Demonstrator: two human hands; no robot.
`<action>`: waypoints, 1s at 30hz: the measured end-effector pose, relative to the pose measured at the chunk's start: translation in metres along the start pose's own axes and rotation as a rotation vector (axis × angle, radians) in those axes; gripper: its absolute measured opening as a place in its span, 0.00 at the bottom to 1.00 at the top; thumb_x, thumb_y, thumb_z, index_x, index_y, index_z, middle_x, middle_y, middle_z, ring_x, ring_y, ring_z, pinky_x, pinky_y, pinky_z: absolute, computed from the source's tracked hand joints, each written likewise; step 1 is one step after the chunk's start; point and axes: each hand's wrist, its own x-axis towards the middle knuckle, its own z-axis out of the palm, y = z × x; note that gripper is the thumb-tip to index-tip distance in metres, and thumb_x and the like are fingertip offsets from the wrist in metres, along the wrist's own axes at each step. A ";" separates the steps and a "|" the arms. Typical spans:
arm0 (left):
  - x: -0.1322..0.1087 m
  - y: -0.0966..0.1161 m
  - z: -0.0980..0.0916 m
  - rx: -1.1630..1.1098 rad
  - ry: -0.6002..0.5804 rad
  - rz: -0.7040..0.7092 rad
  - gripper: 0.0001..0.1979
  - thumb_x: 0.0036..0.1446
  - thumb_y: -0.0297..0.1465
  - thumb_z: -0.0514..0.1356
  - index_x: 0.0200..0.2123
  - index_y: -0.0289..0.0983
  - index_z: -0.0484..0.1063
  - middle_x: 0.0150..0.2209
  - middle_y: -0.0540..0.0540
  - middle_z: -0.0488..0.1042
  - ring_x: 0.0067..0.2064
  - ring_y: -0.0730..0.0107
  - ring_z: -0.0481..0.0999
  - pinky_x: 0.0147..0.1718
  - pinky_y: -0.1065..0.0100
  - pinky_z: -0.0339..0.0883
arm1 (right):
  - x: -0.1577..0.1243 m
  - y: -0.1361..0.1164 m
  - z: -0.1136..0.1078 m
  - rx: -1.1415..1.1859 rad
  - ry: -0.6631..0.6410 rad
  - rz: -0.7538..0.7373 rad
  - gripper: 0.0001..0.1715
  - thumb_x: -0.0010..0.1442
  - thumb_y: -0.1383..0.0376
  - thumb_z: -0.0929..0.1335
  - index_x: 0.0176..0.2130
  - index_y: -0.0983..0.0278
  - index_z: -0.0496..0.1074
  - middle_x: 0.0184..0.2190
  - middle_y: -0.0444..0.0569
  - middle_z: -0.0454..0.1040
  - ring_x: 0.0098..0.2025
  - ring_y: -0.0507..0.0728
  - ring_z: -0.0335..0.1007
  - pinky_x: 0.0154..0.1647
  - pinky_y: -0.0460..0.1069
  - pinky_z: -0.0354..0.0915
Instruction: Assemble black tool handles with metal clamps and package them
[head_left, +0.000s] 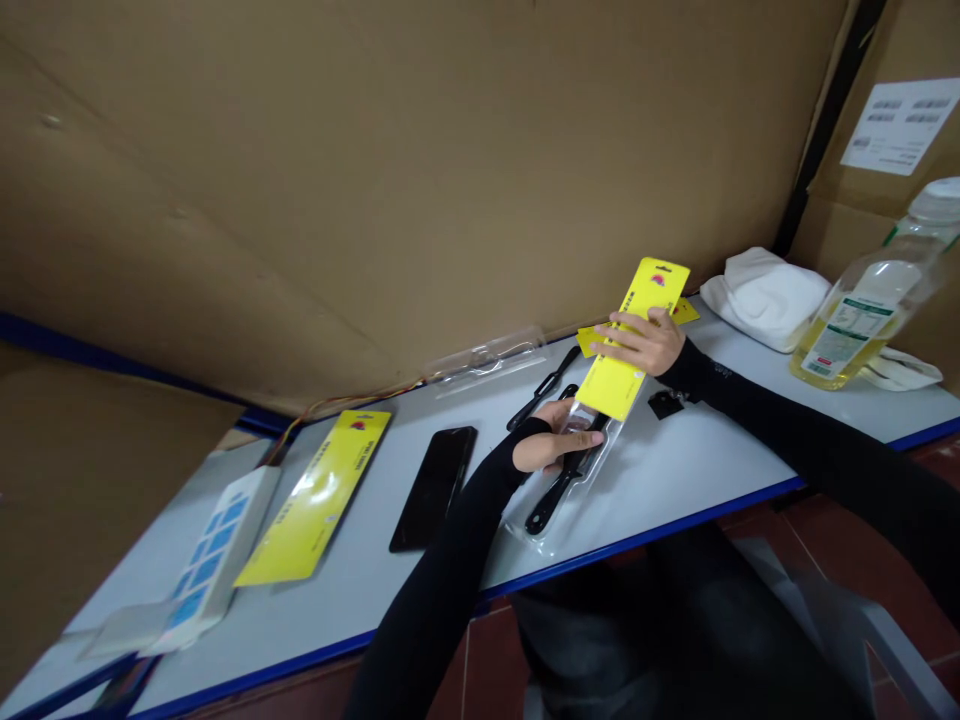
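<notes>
Holding, near the middle of the blue-trimmed front edge of the worktop (697,470): the left hand (544,447), closed around a clear plastic sleeve (613,440), thumb laid over the top and fingers curled beneath.

Contents of sleeve: one black tool (551,505), running under the left thumb; its holed end projects below the grip toward the front edge.

Yellow card (611,388), one: lower end over the upper part of the sleeve, just above the left thumb; upper end raised toward the back edge.

Right hand (649,340): closed on the yellow card across its upper half, fingers nearly straight and a little spread, tips at the card's left side; underside of this grip hidden.

To the left, near the front edge: dark phone (433,490), lying flat; beyond it leftward, second yellow card (322,500), flat; then, by the left end, white case (217,560) with blue panels.

Mid-depth: small black piece (665,403) below the right wrist; loose black tool (544,388) just beyond the left hand.

Right end: bottle (847,320) of yellow liquid, beside a white bundle (769,295).

Along the back edge: clear plastic tray (491,358); third yellow card (685,311), partly covered by the right hand. Behind: cardboard wall (420,180).
</notes>
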 end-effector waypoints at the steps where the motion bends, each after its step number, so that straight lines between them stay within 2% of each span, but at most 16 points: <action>1: -0.001 0.001 -0.001 0.000 0.009 -0.003 0.33 0.47 0.46 0.78 0.48 0.35 0.70 0.27 0.52 0.74 0.14 0.79 0.63 0.09 0.75 0.49 | -0.001 0.009 -0.001 0.012 -0.026 0.030 0.27 0.77 0.65 0.64 0.69 0.42 0.66 0.70 0.38 0.70 0.70 0.60 0.64 0.58 0.60 0.55; 4: -0.003 0.002 -0.002 0.012 0.009 0.005 0.32 0.47 0.48 0.77 0.47 0.36 0.70 0.28 0.51 0.75 0.15 0.79 0.64 0.09 0.76 0.49 | -0.004 0.036 -0.009 0.036 -0.085 0.142 0.26 0.78 0.65 0.61 0.68 0.42 0.69 0.68 0.39 0.73 0.69 0.62 0.66 0.60 0.62 0.57; 6: -0.004 0.002 -0.001 0.016 0.007 0.007 0.32 0.46 0.47 0.78 0.46 0.36 0.70 0.29 0.51 0.75 0.16 0.79 0.64 0.09 0.77 0.48 | -0.004 0.044 -0.016 0.054 -0.119 0.191 0.25 0.79 0.64 0.60 0.66 0.42 0.71 0.67 0.40 0.74 0.69 0.63 0.67 0.59 0.63 0.59; 11: -0.005 0.007 0.003 0.008 0.058 -0.013 0.35 0.40 0.46 0.80 0.46 0.37 0.70 0.29 0.53 0.73 0.16 0.79 0.65 0.07 0.77 0.49 | 0.001 0.040 -0.024 0.069 -0.152 0.201 0.24 0.80 0.61 0.58 0.65 0.42 0.72 0.67 0.39 0.73 0.69 0.64 0.67 0.59 0.64 0.61; 15: -0.008 0.011 0.004 0.009 0.047 -0.004 0.35 0.41 0.45 0.80 0.46 0.37 0.70 0.29 0.54 0.72 0.15 0.80 0.64 0.07 0.76 0.49 | 0.001 0.048 -0.026 0.039 -0.137 0.224 0.23 0.79 0.60 0.58 0.64 0.41 0.73 0.66 0.37 0.74 0.69 0.64 0.69 0.58 0.64 0.61; 19: -0.007 0.007 0.003 0.004 0.042 -0.002 0.34 0.40 0.43 0.81 0.45 0.37 0.71 0.30 0.55 0.71 0.15 0.82 0.63 0.07 0.76 0.48 | -0.001 0.055 -0.028 0.032 -0.107 0.211 0.23 0.78 0.60 0.60 0.63 0.43 0.75 0.64 0.39 0.76 0.67 0.63 0.70 0.58 0.61 0.62; 22: -0.005 0.002 0.002 0.025 0.058 -0.022 0.34 0.41 0.42 0.81 0.47 0.37 0.72 0.32 0.54 0.72 0.16 0.82 0.63 0.08 0.76 0.49 | 0.001 0.038 -0.025 0.050 -0.079 0.175 0.23 0.79 0.61 0.59 0.60 0.42 0.76 0.62 0.37 0.78 0.65 0.62 0.73 0.54 0.61 0.62; 26: 0.000 -0.004 0.003 -0.012 0.033 0.013 0.32 0.46 0.43 0.79 0.49 0.36 0.73 0.29 0.52 0.73 0.16 0.81 0.63 0.10 0.76 0.47 | 0.005 -0.012 -0.013 0.106 -0.073 0.099 0.24 0.76 0.65 0.63 0.64 0.46 0.74 0.63 0.41 0.77 0.66 0.64 0.71 0.55 0.60 0.61; 28: 0.001 -0.006 0.004 -0.046 -0.002 0.021 0.31 0.46 0.45 0.78 0.47 0.35 0.73 0.27 0.52 0.73 0.15 0.81 0.61 0.10 0.75 0.46 | 0.005 -0.033 -0.009 0.140 -0.064 0.049 0.27 0.73 0.69 0.64 0.66 0.49 0.72 0.64 0.44 0.77 0.66 0.63 0.71 0.56 0.61 0.60; 30: 0.001 -0.005 0.005 -0.065 -0.003 0.026 0.31 0.46 0.47 0.78 0.45 0.34 0.74 0.25 0.52 0.71 0.15 0.81 0.59 0.10 0.74 0.44 | 0.004 -0.039 -0.010 0.169 -0.064 0.023 0.32 0.71 0.72 0.64 0.69 0.50 0.69 0.66 0.45 0.75 0.67 0.62 0.69 0.58 0.61 0.59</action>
